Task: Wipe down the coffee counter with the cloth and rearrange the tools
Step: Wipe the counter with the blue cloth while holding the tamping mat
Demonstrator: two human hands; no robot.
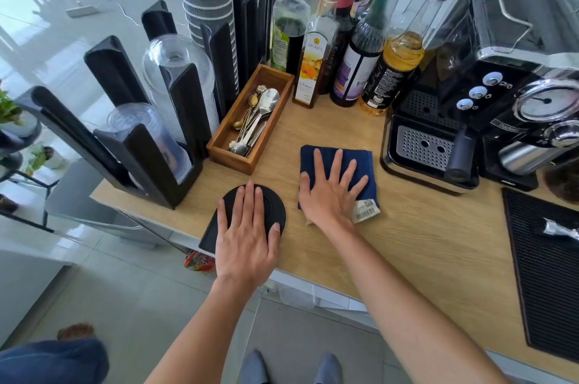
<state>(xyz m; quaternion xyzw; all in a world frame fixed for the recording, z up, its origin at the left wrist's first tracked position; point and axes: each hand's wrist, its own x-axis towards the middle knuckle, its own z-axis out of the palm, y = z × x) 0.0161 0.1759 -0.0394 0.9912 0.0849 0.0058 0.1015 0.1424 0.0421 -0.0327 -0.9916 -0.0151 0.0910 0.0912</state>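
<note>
A pale wood-grain counter (407, 242) fills the view from above. The landmark is a black and chrome espresso machine (488, 95) at the counter's right rear. Left of the machine, at the far left end of the counter, stands a black slotted rack holding clear plastic cups (150, 133). Just left of the machine stands a cluster of tall glass syrup bottles (354, 48). In front of the machine, to its right, lies a black ribbed rubber mat (548, 274). Left of the machine, beyond the bottles, sits a narrow wooden tray of metal spoons (250, 120). A folded dark blue cloth (326, 161) lies flat just left of the machine's drip tray; the right hand (329, 192) presses on it, fingers spread. Further left, at the counter's front edge, the left hand (247, 236) rests flat on a round black pad (275, 205), fingers straight and slightly apart.
</note>
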